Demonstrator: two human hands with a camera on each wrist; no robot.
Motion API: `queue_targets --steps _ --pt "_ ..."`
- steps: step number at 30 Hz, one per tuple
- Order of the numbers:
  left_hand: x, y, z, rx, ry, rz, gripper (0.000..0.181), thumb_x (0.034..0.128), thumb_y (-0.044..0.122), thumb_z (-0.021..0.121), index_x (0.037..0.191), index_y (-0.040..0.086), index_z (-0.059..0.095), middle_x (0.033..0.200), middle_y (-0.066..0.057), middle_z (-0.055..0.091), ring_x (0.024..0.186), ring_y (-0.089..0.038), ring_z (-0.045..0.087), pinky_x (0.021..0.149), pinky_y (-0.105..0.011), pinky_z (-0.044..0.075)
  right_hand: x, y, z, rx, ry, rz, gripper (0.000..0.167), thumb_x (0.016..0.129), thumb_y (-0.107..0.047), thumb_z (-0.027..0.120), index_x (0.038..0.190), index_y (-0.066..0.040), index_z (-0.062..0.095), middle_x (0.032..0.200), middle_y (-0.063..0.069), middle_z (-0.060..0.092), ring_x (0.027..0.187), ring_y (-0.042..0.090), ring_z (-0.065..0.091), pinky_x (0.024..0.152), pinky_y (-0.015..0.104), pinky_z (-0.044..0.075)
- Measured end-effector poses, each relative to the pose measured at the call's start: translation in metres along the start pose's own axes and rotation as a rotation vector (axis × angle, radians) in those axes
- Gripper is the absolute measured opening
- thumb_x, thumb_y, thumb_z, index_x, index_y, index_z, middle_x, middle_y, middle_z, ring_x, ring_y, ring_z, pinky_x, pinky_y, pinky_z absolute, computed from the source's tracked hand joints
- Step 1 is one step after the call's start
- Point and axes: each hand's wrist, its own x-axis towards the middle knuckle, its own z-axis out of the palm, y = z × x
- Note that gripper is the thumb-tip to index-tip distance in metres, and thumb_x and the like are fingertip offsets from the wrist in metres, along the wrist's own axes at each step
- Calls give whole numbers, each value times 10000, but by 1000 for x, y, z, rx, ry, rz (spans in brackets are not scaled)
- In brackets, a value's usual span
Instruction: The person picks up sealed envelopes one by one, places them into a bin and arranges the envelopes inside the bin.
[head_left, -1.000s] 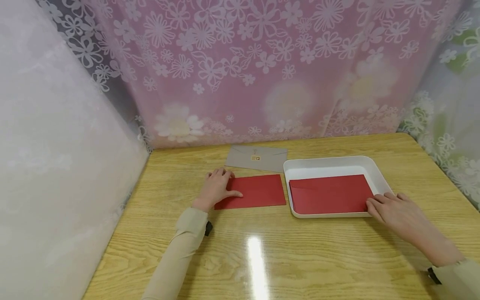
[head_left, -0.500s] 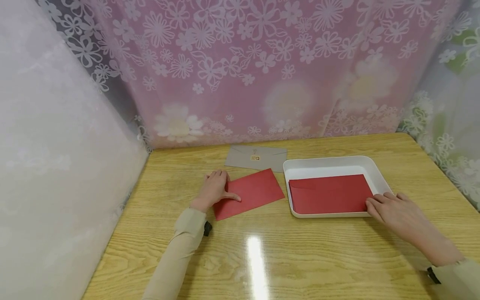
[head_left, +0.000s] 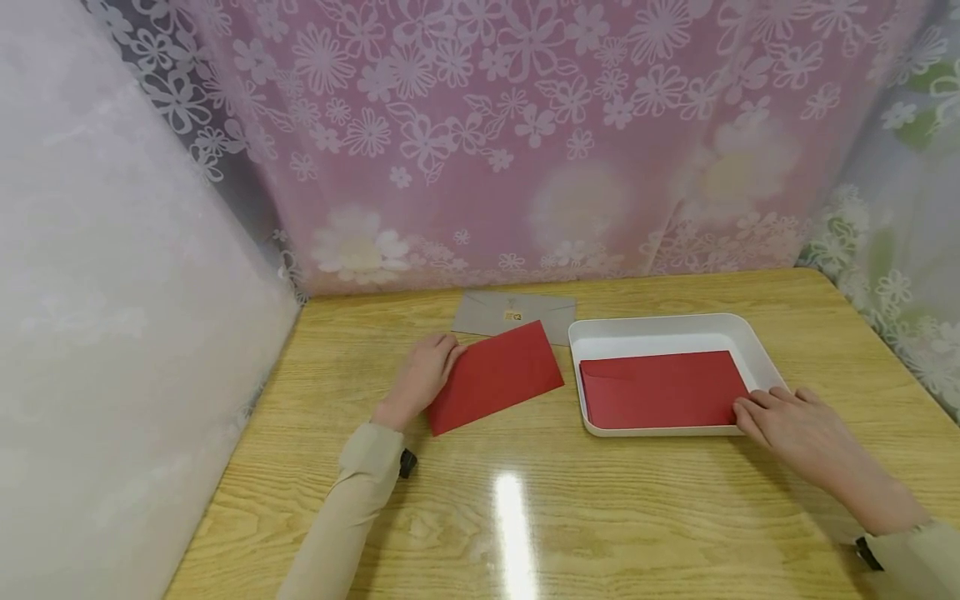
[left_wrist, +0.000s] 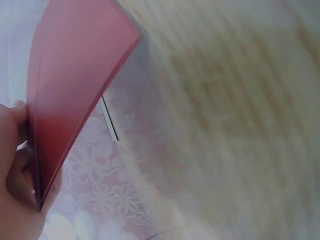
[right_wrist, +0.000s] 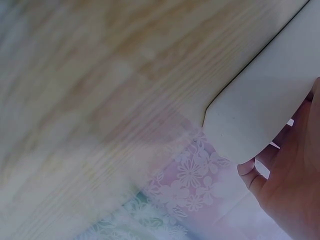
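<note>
My left hand (head_left: 422, 373) grips the left end of a red envelope (head_left: 501, 379), which tilts up off the table. In the left wrist view the thumb and fingers pinch the lower end of that envelope (left_wrist: 75, 75). Red envelopes (head_left: 663, 390), more than one by their edges, lie in a white tray (head_left: 660, 344). At the tray's right front corner my right hand (head_left: 798, 429) holds the rim, its fingertips curled over it. The right wrist view has the fingers on the edge of the tray's white outer wall (right_wrist: 255, 110).
A grey envelope (head_left: 480, 310) with a small gold label lies behind the red one, partly covered by it. The wooden table (head_left: 600, 517) reaches a pink floral curtain (head_left: 465, 167) at the back. A pale curtain (head_left: 127, 333) hangs at the left.
The red envelope in my left hand has turned, its right end swinging away from me, and has risen over the grey envelope's front edge. My right hand and the tray stay in place.
</note>
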Motion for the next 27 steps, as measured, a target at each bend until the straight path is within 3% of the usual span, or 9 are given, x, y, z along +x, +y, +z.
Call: queue_targets --steps 6,10,20,27 --pt "4 4 -10 143 197 90 230 1059 235 562 919 80 657 882 -77 606 840 -283 600 784 -440 461 -1 1 0 12 -17 8 729 1082 -250 -109 977 -52 584 968 99 625 781 292 524 537 350 298" --pt "10 7 -18 190 277 115 235 1056 242 567 910 75 643 878 -79 596 807 -273 585 746 -423 425 -1 1 0 15 -28 5 737 1076 -248 -116 986 -46 587 981 104 633 789 292 534 538 347 298" --pt "23 23 -39 195 269 106 250 1075 251 528 928 84 643 898 -71 603 820 -259 588 746 -395 435 0 0 -1 16 -31 17 757 1070 -270 -127 974 -55 592 959 94 622 777 291 523 540 344 294" --pt "37 42 -48 192 239 130 257 1086 263 499 958 98 649 916 -55 578 837 -244 581 742 -375 394 2 0 -2 7 7 6 683 1101 -246 -62 948 -48 573 913 86 597 721 261 482 539 313 244"
